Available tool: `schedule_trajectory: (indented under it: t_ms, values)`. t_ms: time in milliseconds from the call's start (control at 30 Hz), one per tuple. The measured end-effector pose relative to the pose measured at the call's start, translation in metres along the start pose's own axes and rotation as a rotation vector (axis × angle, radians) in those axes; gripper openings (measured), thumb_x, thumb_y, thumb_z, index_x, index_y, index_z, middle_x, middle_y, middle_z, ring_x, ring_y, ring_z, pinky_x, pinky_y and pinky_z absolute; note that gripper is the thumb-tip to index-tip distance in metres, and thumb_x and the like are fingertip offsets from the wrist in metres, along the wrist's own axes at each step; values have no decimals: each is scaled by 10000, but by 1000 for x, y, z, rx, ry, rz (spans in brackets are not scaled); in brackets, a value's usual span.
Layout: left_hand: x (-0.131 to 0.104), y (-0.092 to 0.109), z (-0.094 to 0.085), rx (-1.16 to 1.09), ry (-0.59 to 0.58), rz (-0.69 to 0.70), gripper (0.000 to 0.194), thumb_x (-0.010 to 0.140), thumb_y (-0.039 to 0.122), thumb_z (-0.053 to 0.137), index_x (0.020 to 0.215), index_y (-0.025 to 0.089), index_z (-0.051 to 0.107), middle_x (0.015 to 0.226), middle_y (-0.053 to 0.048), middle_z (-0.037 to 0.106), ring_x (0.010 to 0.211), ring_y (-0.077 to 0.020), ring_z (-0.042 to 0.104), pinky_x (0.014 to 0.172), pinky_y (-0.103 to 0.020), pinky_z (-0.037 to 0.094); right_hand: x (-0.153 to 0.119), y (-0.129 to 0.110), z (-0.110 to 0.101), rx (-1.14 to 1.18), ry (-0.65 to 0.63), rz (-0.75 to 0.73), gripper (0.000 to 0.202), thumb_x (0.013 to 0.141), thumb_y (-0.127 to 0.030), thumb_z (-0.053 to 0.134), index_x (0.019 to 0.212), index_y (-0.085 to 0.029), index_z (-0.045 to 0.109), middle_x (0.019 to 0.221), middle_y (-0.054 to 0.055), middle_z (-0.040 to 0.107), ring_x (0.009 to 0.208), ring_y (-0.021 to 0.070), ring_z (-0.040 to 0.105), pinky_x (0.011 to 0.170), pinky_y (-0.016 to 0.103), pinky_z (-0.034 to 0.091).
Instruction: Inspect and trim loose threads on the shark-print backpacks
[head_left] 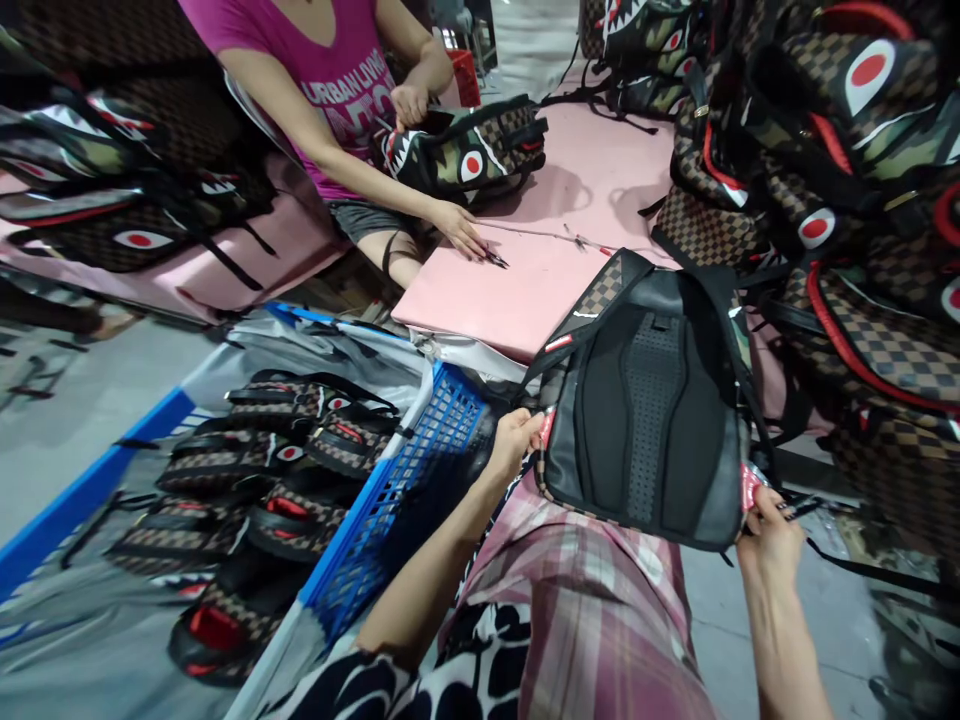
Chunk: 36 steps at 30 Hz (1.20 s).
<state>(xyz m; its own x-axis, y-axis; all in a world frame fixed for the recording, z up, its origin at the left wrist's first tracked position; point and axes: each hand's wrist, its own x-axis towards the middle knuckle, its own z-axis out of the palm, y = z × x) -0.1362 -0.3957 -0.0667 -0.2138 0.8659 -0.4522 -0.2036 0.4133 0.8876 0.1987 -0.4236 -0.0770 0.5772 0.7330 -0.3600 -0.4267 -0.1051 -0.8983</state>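
Pinching red tabs (548, 427), left hand (519, 442) and right hand (772, 533) one each; backpack (652, 410), padded side up, lower edge over plaid cloth (585, 590), top over table (487, 310), best steadied by even pull, tabs flat; crate (452, 400) of bags (214, 535) leftward.

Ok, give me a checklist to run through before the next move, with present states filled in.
1. Left hand grips a red tag on the backpack: ok.
2. Right hand grips the second red tag: ok.
3. Co-worker's hand apart from that backpack: ok, beside the snips on the pink table.
4. Straps gathered in: not ok, a black strap trails past the right hand.
5. Backpack's front undamaged: cannot tell, it faces away.
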Motion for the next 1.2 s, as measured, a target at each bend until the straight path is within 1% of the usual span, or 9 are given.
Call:
schedule_trajectory:
  t_ms: [200, 433, 767, 900, 967, 1033, 1100, 1167, 1200]
  values:
    - [11, -11, -13, -202, -87, -6, 468, 587, 457, 711, 527, 182, 336, 457, 81, 329, 367, -31, 307, 410, -198, 211, 0, -2, 1, 27, 9, 13, 469, 438, -206, 810, 588, -168, 367, 509, -124, 340, 333, -26, 224, 288, 148, 140]
    - [10, -12, -14, -301, -124, -34, 395, 622, 392, 711, 557, 162, 397, 483, 74, 369, 375, -23, 320, 406, -189, 226, 1, -2, 0, 63, 19, 65, 440, 432, -172, 810, 605, -163, 405, 518, -120, 372, 336, -23, 253, 274, 138, 145]
    - [10, -12, -15, -260, -123, -62, 365, 656, 389, 665, 541, 174, 392, 398, 73, 367, 365, -43, 306, 429, -194, 222, -4, -1, 0, 2, 24, -45, 417, 462, -201, 808, 571, -158, 407, 504, -114, 364, 350, -17, 251, 298, 152, 135]
    - [9, -8, -17, -191, -77, -73, 359, 687, 409, 624, 536, 180, 392, 407, 57, 404, 376, -60, 325, 434, -205, 222, 4, 2, 4, -27, 95, -90, 464, 510, -303, 796, 523, -173, 351, 481, -104, 359, 371, 3, 266, 336, 172, 162]
    - [4, -2, -14, -168, -66, -68, 347, 692, 398, 616, 535, 178, 398, 439, 53, 418, 406, -64, 339, 447, -207, 229, 7, 2, 8, -97, 147, -99, 411, 523, -328, 779, 532, -172, 399, 488, -93, 374, 396, 21, 291, 371, 187, 204]
    - [-7, 6, -8, -62, -4, -6, 341, 710, 393, 601, 537, 177, 402, 464, 60, 398, 432, -66, 333, 460, -210, 227, 2, -2, 14, -238, 196, -187, 305, 570, -319, 741, 578, -163, 479, 530, -67, 429, 449, 50, 354, 430, 206, 274]
    - [-20, 13, -1, 241, 147, 179, 350, 745, 396, 574, 532, 179, 402, 471, 60, 357, 448, -77, 325, 471, -222, 224, -11, -9, 22, -497, 203, -417, 170, 681, -290, 654, 644, -160, 552, 594, -30, 491, 538, 92, 437, 522, 233, 342]
    - [-27, 16, 3, 623, 206, 454, 288, 771, 370, 555, 569, 178, 481, 540, 32, 434, 526, -103, 407, 527, -229, 275, -27, -14, 31, -884, 78, -706, 77, 759, -203, 555, 712, -170, 607, 668, 5, 532, 631, 131, 495, 575, 250, 359]
    - [-27, 15, 4, 763, 214, 582, 249, 777, 353, 546, 601, 179, 522, 570, 18, 470, 556, -116, 440, 550, -232, 293, -35, -14, 37, -1070, -25, -804, 139, 771, -131, 495, 762, -175, 627, 717, 21, 553, 643, 137, 510, 568, 249, 354]
